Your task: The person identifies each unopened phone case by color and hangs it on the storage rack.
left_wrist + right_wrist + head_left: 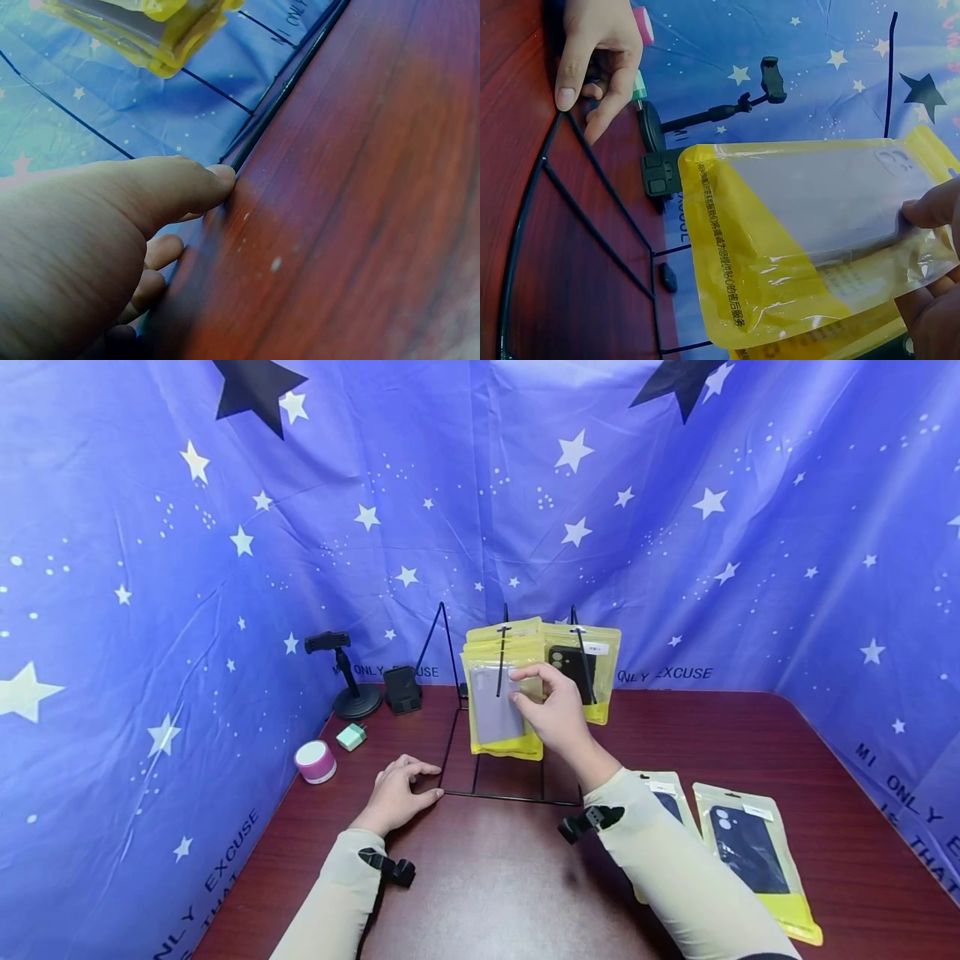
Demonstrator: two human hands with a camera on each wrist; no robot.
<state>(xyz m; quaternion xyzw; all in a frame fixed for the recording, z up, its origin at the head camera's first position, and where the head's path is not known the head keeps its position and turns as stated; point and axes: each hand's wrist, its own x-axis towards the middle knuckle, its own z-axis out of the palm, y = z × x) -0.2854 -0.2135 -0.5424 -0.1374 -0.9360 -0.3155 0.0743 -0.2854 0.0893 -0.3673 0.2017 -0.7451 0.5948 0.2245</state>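
A black wire display rack [495,797] stands on the table, with yellow-edged phone case packages on its hooks. My right hand [558,710] pinches the right edge of the front package [810,195] on the middle hook, which holds a pale lilac phone case. In the right wrist view the thumb lies on its clear front and other fingers are behind it. More packages hang behind this one. A package with a black case [573,664] hangs on the right hook. My left hand [397,793] holds the rack's front left corner between thumb and index finger.
Two packaged dark phone cases [750,852] lie at the right, one partly under the right sleeve. On the left are a pink-and-white round object [315,762], a mint-green charger [351,737], a phone stand [357,700] and a small black holder [402,689]. Starry blue cloth surrounds the table.
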